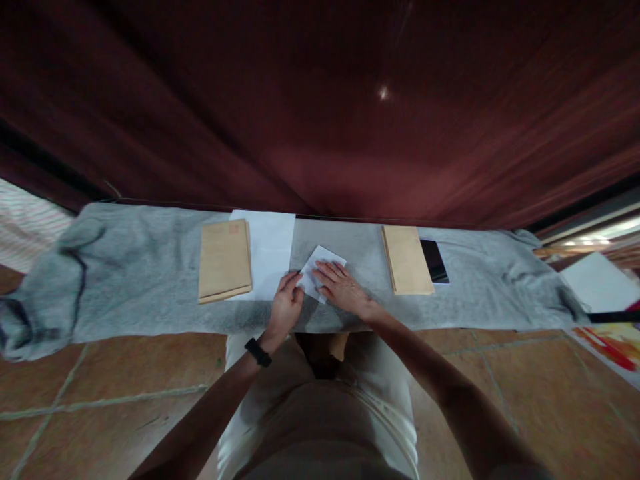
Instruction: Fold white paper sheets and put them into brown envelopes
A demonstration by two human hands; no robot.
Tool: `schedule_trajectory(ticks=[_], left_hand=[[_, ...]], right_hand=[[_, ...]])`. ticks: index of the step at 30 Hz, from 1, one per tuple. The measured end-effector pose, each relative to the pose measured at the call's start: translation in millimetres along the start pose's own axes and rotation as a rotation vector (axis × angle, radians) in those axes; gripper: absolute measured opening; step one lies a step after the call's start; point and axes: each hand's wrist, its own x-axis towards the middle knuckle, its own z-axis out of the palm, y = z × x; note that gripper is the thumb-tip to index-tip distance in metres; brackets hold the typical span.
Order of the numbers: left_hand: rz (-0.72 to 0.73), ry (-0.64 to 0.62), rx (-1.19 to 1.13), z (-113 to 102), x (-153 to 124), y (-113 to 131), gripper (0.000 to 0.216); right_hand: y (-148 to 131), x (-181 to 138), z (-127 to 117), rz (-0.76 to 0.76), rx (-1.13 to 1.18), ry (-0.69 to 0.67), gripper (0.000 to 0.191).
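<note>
A small folded white paper (321,261) lies on the grey cloth (150,293) that covers a long table. My right hand (341,287) lies flat on the paper with its fingers stretched out. My left hand (287,305), with a black band on its wrist, pinches the paper's left edge with curled fingers. To the left, a stack of brown envelopes (225,269) rests partly on a sheet of white paper (270,250).
A second stack of brown envelopes (407,259) lies right of my hands, with a dark phone (434,261) beside it. A dark red curtain (320,107) hangs behind the table. More white paper (597,283) and a colourful print (613,343) sit at the far right. The floor is brown tile (100,400).
</note>
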Motion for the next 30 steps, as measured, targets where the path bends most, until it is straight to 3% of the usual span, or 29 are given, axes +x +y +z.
schedule_trajectory(ticks=[12,24,30], left_hand=[[0.053,-0.12,0.403,2.9,15.8,16.2,0.045],[0.029,-0.161,0.471,0.7,23.5,12.0,0.038],[0.003,-0.192,0.466,-1.4,29.2,13.1,0.036]], right_hand=[[1.6,-5.3,22.8,0.086,0.034,0.061,0.053],[36.3,-4.3,20.1,0.272,0.004,0.106,0.061],[31.8,-2.0,14.0,0.364,-0.009,0.131,0.061]])
